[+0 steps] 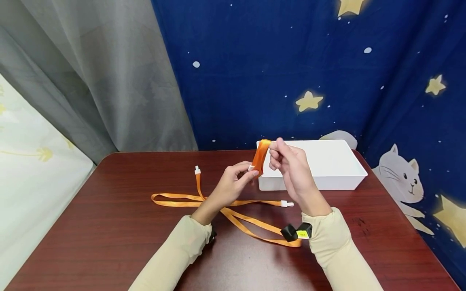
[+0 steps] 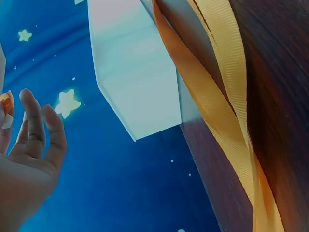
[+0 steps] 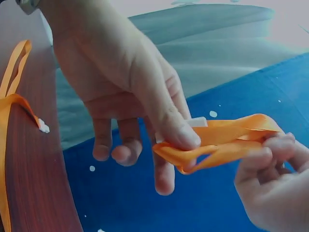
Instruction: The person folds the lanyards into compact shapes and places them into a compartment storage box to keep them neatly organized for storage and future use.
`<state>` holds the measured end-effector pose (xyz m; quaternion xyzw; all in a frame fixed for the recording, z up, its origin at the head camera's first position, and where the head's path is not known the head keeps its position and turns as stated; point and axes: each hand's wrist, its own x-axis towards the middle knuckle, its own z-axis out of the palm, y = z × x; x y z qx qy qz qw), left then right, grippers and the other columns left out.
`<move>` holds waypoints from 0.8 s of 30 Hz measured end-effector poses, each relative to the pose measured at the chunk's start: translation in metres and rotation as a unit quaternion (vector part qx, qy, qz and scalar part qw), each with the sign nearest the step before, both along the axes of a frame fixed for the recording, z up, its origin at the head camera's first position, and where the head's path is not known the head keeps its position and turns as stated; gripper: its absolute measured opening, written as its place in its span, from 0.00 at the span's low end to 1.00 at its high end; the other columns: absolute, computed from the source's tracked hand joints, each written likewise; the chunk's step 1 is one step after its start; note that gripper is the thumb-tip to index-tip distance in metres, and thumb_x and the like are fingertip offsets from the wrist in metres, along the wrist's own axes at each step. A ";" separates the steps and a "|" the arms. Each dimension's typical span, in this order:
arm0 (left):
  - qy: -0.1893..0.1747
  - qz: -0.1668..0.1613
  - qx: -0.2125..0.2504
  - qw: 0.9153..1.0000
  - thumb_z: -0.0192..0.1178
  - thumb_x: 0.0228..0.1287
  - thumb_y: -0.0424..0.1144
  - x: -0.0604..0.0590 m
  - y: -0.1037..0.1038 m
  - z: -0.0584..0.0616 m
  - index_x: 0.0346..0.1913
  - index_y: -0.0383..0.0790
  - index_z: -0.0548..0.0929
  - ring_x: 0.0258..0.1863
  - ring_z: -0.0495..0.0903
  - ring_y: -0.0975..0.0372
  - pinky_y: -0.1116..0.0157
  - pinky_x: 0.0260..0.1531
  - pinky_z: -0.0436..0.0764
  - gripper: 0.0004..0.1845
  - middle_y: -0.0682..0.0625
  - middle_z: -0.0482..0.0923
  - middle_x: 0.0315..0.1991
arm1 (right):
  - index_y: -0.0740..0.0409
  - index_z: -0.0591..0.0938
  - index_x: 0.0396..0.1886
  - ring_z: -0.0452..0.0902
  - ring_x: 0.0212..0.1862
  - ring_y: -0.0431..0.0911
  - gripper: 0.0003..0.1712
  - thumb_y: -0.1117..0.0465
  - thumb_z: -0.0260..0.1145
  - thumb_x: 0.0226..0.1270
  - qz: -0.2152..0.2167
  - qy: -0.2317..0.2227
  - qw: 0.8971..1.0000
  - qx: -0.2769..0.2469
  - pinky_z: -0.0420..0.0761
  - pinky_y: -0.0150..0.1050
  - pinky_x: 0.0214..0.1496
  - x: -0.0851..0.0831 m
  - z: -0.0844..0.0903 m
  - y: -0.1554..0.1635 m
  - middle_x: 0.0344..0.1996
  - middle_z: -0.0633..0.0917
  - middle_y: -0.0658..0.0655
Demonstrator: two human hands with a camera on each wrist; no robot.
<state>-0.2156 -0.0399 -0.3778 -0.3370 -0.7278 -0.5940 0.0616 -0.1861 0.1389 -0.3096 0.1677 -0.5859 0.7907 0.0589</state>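
A dark red-brown wooden tabletop [image 1: 109, 226] fills the lower half of the head view. Behind it hangs a deep blue backdrop [image 1: 273, 60] printed with yellow stars and a white cat, with a grey curtain [image 1: 109, 72] at the upper left of the frame.

A white rectangular box [image 1: 327, 161] sits on the tabletop right of centre, against the backdrop; in the left wrist view its pale side [image 2: 135, 72] fills the upper middle of the frame.

Long orange ribbons [image 1: 233, 214] lie across one another on the tabletop at centre, below and left of the box. One white end clip [image 1: 197, 170] points toward the back of the tabletop, and another [image 1: 287, 203] lies just in front of the box. Two ribbon strands [image 2: 227, 121] run down the right side of the left wrist view.

Both arms in cream sleeves [image 1: 174, 254] come in from the bottom of the frame. Above the tabletop, in front of the box's left end, the two hands hold a folded orange ribbon bundle [image 1: 260, 157] between them, clear of the surface. The left hand [image 1: 233, 186] pinches the lower end of the bundle between thumb and forefinger, its other fingers loosely curled; in the right wrist view its thumb [image 3: 186, 135] presses on the folds beside a white clip [image 3: 197, 123]. The right hand [image 1: 293, 169] pinches the upper end of the bundle [image 3: 227, 142] with its fingertips [image 3: 270, 150] drawn together.
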 end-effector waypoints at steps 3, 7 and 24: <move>-0.016 -0.006 0.017 1.000 0.59 0.72 0.33 -0.001 -0.003 0.001 0.41 0.32 0.85 0.30 0.79 0.43 0.49 0.35 0.81 0.08 0.45 0.81 0.39 | 0.64 0.81 0.48 0.57 0.23 0.46 0.32 0.40 0.47 0.79 0.068 0.021 0.997 0.008 0.65 0.36 0.32 0.001 0.000 0.005 0.23 0.65 0.53; -0.040 -0.006 0.040 0.998 0.59 0.71 0.31 -0.001 -0.007 0.003 0.42 0.30 0.85 0.29 0.79 0.45 0.53 0.35 0.82 0.07 0.43 0.80 0.35 | 0.70 0.66 0.71 0.67 0.20 0.44 0.45 0.35 0.33 0.80 0.151 0.036 0.988 0.024 0.71 0.36 0.39 0.001 -0.001 0.011 0.26 0.79 0.50; -0.129 0.020 0.074 0.989 0.58 0.73 0.34 0.004 -0.011 0.005 0.43 0.26 0.84 0.26 0.77 0.60 0.65 0.33 0.80 0.11 0.42 0.79 0.28 | 0.48 0.42 0.82 0.86 0.33 0.49 0.44 0.30 0.27 0.75 0.253 0.084 0.961 0.069 0.46 0.66 0.72 0.002 -0.013 0.015 0.71 0.68 0.64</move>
